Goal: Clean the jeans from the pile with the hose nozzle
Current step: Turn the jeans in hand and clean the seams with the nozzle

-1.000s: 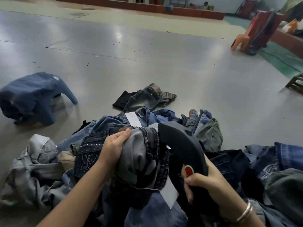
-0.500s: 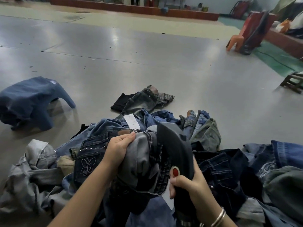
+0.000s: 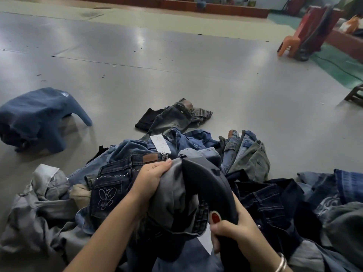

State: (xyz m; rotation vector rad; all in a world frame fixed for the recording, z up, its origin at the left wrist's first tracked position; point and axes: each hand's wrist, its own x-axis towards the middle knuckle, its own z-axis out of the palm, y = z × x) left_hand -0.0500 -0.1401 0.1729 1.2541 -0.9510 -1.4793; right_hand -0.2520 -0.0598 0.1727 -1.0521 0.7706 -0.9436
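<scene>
The hose nozzle (image 3: 208,185) runs down behind the right hand (image 3: 233,232) and out of the bottom edge; its tip is buried in the grey jeans (image 3: 172,195). The pile (image 3: 275,193) is cut off right and below.

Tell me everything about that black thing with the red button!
The nozzle is a dark, curved piece that looks like smooth plastic, arching up and over the grey jeans. A red oval button sits on its inner side near the grip. The right hand holds its lower end, fingers wrapped round it, thumb just below the button. Its upper end points down into the jeans, which the left hand grips. Its tip and any hose are hidden.
</scene>
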